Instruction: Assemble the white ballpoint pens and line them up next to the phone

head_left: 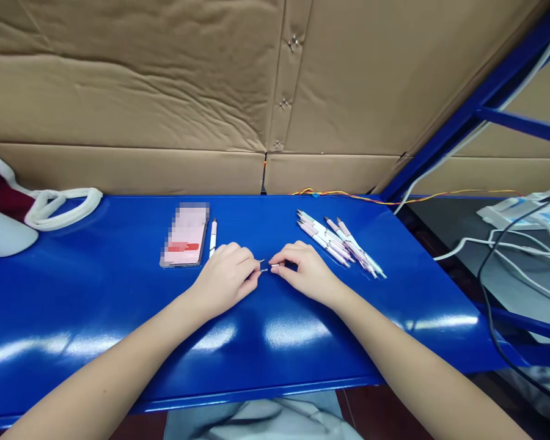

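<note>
My left hand [227, 278] and my right hand [305, 272] rest on the blue shelf [119, 305], fingertips nearly meeting. Both are closed in a pinch on a small thin pen part [266, 267] held between them; most of it is hidden by the fingers. A single white pen [213, 237] lies just beyond my left hand. A pile of several white and pink pens [339, 241] lies to the right of my right hand.
A phone [186, 243] lies flat beside the single pen. A white and dark red bag with cord handles [9, 211] sits at the far left. Cardboard [165, 91] lines the back. White and black cables [508, 250] run at the right, past a blue frame post [462, 104].
</note>
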The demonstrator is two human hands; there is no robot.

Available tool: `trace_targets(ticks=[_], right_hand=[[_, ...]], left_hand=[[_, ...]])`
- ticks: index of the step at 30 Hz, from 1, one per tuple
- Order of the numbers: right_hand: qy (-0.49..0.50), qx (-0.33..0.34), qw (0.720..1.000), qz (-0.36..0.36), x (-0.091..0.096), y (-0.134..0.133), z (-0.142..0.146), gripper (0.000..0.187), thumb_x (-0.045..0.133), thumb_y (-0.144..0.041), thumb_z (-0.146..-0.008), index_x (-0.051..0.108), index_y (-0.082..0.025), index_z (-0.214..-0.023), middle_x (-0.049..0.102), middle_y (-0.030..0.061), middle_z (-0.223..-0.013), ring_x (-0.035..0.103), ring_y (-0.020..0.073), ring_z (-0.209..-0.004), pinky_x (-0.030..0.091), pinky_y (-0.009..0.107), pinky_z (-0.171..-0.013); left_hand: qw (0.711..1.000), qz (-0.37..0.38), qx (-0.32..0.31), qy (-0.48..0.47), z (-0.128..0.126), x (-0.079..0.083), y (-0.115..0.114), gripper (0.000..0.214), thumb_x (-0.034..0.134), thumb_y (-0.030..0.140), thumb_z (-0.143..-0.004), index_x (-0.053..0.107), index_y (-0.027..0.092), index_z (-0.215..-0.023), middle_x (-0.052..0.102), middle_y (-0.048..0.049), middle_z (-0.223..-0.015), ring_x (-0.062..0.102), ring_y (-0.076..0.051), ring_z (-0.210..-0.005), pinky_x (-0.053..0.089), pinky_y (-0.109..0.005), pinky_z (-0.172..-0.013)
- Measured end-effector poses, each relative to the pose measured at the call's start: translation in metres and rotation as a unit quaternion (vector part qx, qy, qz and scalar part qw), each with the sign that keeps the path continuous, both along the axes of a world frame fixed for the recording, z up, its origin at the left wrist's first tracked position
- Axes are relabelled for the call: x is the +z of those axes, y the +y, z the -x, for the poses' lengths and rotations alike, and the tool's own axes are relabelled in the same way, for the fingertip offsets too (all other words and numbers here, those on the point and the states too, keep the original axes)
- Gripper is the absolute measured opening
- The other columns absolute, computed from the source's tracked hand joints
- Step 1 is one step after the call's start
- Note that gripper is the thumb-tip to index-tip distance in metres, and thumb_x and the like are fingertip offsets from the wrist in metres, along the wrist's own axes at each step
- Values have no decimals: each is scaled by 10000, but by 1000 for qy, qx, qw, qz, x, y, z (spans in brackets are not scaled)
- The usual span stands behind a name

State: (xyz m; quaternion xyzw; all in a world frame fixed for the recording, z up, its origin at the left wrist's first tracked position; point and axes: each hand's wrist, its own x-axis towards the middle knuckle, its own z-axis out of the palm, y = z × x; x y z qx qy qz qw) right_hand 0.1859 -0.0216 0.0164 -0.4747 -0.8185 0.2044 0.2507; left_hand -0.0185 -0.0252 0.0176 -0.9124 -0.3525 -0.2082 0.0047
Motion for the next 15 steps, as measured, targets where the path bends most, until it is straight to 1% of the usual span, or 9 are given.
trace_targets(ticks=[4,6,8,11,13,15], right_hand=[[-47,-8,999,-21,-6,4,-6,142,630,-249,-820,724,-242,-926,653,37,-843,529,164,-767,371,341,-759],[-75,-2,997,-27,-7,4,-7,175,614,-254,-830,721,-257,-968,633,42,-839,521,169,-768,368,348,-757],[-93,4,995,-28,-5,3,-7,209,608,-244,-829,709,-249,-1012,621,51,-852,520,177,-786,373,355,-760],[-94,6,995,-30,-1,2,-10,266,610,-221,-812,684,-221,-1067,619,62,-889,528,189,-813,391,362,-770],[-88,5,996,-34,0,3,-12,263,598,-206,-811,683,-214,-1060,626,61,-896,535,193,-823,400,365,-779],[-79,1,996,-35,1,3,-13,241,577,-187,-818,690,-207,-1029,635,59,-886,539,194,-825,401,365,-782]], left_hand=[[999,-5,15,30,-1,-6,3,252,451,291,-918,667,165,-892,620,-63,-821,478,-193,-787,391,-340,-715],[999,-15,21,41,-2,-8,3,252,466,317,-912,673,174,-908,613,-66,-824,472,-198,-779,390,-342,-696],[999,-23,23,40,-2,-7,3,257,465,327,-913,676,179,-918,606,-68,-823,470,-193,-770,394,-340,-689],[999,-29,27,22,2,-2,1,271,428,290,-928,675,181,-920,600,-67,-820,470,-177,-744,408,-334,-689],[999,-22,31,12,7,3,0,277,406,261,-931,670,180,-913,600,-62,-824,478,-172,-737,417,-333,-698],[999,-6,44,5,12,9,1,270,419,285,-925,665,179,-900,602,-56,-834,497,-174,-750,428,-342,-729]])
